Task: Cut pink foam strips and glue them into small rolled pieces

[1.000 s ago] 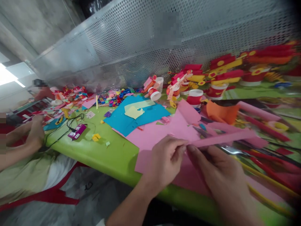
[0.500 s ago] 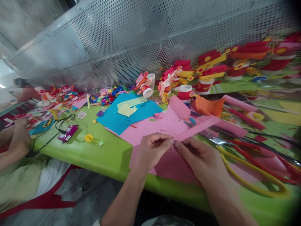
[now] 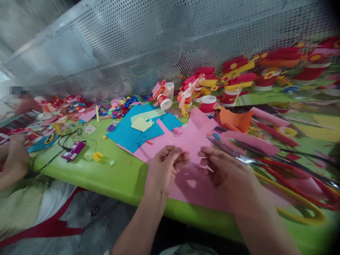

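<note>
a pink paper strip [image 3: 164, 128] juts from the pinching fingers of the left hand [image 3: 164, 164] above a pink sheet [image 3: 195, 196], while the right hand [image 3: 230, 173], released and loosely curled, hovers near scissors [image 3: 246, 159].

Pink strip [image 3: 164, 129] — blue paper [image 3: 120, 131] — green table [image 3: 90, 177]
</note>
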### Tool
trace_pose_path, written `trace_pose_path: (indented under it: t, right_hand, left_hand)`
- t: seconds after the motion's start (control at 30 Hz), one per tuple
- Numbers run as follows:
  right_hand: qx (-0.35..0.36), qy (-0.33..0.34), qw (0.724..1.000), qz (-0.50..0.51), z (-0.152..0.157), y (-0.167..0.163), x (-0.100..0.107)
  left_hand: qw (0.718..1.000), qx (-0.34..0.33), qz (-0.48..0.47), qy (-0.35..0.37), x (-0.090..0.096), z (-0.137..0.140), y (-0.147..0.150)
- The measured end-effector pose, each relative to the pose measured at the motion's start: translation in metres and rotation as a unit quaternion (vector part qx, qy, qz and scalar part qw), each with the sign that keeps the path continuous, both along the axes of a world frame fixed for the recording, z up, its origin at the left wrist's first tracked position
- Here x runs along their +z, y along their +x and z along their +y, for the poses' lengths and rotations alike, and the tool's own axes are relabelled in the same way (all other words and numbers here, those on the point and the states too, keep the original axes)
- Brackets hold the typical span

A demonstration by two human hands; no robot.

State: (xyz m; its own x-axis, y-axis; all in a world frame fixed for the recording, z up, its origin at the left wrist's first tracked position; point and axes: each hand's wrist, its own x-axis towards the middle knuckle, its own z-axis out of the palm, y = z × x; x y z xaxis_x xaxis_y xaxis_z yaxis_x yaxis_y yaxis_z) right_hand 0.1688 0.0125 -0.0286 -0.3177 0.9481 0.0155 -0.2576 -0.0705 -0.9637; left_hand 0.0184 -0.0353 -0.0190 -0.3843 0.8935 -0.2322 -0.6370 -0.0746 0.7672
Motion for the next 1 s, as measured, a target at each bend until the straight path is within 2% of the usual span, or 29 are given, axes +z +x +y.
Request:
trace_pose_path:
  t: [0.1, 0.2, 0.27, 0.47, 0.63, 0.8, 1.0]
  right_hand:
    - [-0.015, -0.01, 0.999, -0.038, -0.008, -0.006, -0.001]
    - [-0.039, 0.049, 0.995, -0.079, -0.009, -0.009, -0.002]
    - [-0.051, 0.064, 0.992, -0.092, -0.009, -0.009, -0.002]
    - [-0.047, 0.062, 0.99, -0.118, -0.011, -0.007, 0.002]
    - [-0.025, 0.077, 0.989, -0.125, -0.012, -0.006, 0.002]
    - [-0.037, 0.108, 0.987, -0.113, -0.011, -0.007, -0.003]
    - [-0.037, 0.123, 0.986, -0.103, -0.01, -0.008, -0.007]
  left_hand:
    - [0.999, -0.02, 0.039, -0.001, -0.001, -0.001, 0.005]
    - [0.995, -0.05, 0.086, 0.008, -0.002, -0.003, 0.009]
    - [0.992, -0.062, 0.105, 0.004, -0.002, -0.005, 0.01]
    - [0.989, -0.088, 0.116, 0.009, -0.003, -0.008, 0.009]
    - [0.989, -0.062, 0.13, 0.02, -0.005, -0.007, 0.007]
    - [0.988, -0.062, 0.142, 0.002, -0.006, -0.006, 0.008]
    - [0.995, -0.054, 0.088, -0.002, -0.011, -0.005, 0.011]
